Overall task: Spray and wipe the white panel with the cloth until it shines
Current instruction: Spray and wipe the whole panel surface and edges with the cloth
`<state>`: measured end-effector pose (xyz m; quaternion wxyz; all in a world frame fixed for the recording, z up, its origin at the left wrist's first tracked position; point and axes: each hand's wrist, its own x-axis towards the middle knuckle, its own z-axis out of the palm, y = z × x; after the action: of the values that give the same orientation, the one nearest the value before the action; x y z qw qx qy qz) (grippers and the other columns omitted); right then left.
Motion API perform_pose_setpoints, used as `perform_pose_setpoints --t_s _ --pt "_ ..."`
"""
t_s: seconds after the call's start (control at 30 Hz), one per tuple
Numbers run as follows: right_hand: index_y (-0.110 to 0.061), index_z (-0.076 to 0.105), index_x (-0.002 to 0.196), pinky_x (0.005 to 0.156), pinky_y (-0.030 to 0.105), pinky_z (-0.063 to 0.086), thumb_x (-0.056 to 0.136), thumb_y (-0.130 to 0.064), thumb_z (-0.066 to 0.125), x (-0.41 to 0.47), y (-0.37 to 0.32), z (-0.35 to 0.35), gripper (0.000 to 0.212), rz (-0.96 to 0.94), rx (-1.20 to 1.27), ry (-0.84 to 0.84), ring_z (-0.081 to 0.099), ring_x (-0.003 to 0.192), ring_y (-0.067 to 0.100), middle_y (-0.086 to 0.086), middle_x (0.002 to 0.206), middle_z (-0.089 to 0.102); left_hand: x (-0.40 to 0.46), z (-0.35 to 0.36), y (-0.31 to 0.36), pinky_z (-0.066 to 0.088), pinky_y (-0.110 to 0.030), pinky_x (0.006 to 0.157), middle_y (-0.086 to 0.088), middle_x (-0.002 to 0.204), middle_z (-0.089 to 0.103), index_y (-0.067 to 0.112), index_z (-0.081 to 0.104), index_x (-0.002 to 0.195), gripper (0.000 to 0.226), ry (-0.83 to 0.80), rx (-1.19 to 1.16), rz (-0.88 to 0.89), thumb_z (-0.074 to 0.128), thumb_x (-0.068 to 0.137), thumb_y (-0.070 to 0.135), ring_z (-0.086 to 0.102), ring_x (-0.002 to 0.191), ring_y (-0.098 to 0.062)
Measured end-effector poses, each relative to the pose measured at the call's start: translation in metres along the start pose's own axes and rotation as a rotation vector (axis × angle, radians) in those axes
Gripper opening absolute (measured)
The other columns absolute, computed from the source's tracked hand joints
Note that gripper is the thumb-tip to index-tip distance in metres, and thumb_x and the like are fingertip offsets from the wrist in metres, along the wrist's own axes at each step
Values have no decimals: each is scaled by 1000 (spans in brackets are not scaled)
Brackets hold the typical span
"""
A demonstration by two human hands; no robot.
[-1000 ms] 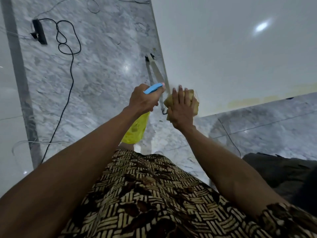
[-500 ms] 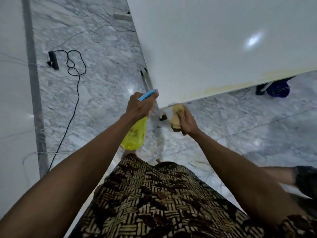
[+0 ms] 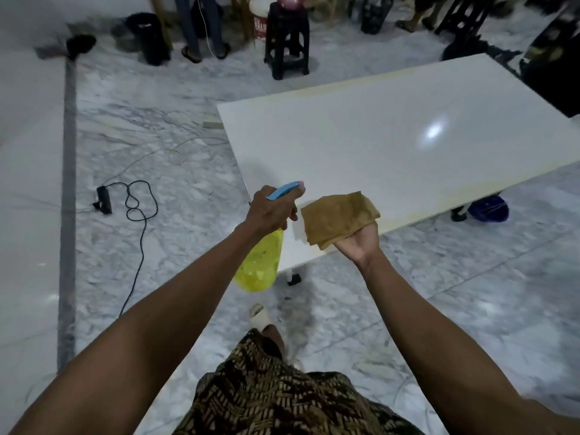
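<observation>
The glossy white panel (image 3: pixel 392 133) lies flat, raised a little off the marble floor, with yellowish stains along its far and near edges. My left hand (image 3: pixel 270 211) grips a yellow spray bottle (image 3: pixel 260 262) with a blue trigger head, nozzle aimed over the panel's near corner. My right hand (image 3: pixel 361 240), palm up, holds a folded brownish-yellow cloth (image 3: pixel 339 218) just above that same corner. The cloth is lifted off the surface.
A black cable and power strip (image 3: pixel 105 199) lie on the floor to the left. A black plastic stool (image 3: pixel 287 42), a white bucket and a person's legs stand at the back. A blue object (image 3: pixel 488 208) sits under the panel's right edge.
The view has pulled back and up, showing the whole panel. My right hand has turned palm up and the cloth has come off the panel's corner edge, unfolded flatter. The bottle stays in my left hand.
</observation>
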<state>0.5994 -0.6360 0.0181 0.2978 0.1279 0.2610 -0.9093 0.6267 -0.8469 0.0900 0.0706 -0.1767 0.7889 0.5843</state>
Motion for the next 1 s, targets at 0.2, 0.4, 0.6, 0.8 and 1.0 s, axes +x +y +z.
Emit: perform_pose_setpoints --t_s 0.2,0.4,0.6,0.8,1.0 --pt "-15 34 147 121 50 15 92 -41 59 70 -19 14 66 183 57 -8 21 149 29 8 162 20 66 4 13 50 -22 48 -11 69 71 10 70 72 50 -65 19 -61 69 97 53 59 44 -16" --pt "-11 27 150 122 49 14 98 -43 47 130 -41 30 65 233 -75 -54 28 144 33 12 159 24 104 3 2 50 -26 50 -9 64 65 -1 73 87 61 6 28 -147 70 94 60 61 47 -19" --pt "-8 32 150 121 50 18 99 -43 45 185 -63 35 63 375 -156 -91 32 143 33 12 159 27 116 7 -1 55 -31 57 -4 58 67 6 71 79 62 158 -19 -265 72 83 68 62 52 -15" --pt "-14 40 141 118 51 23 94 -41 53 239 -87 50 55 608 -245 -170 29 146 30 9 158 30 124 31 16 55 -29 60 -6 60 73 8 72 65 61 453 -130 -410 69 88 65 62 50 -19" --pt "-12 59 108 99 43 45 94 -49 55 257 -93 40 40 813 -658 -308 57 108 28 10 114 59 96 75 28 52 -25 56 -10 76 79 16 71 69 51 747 -258 -501 63 99 57 62 48 -18"
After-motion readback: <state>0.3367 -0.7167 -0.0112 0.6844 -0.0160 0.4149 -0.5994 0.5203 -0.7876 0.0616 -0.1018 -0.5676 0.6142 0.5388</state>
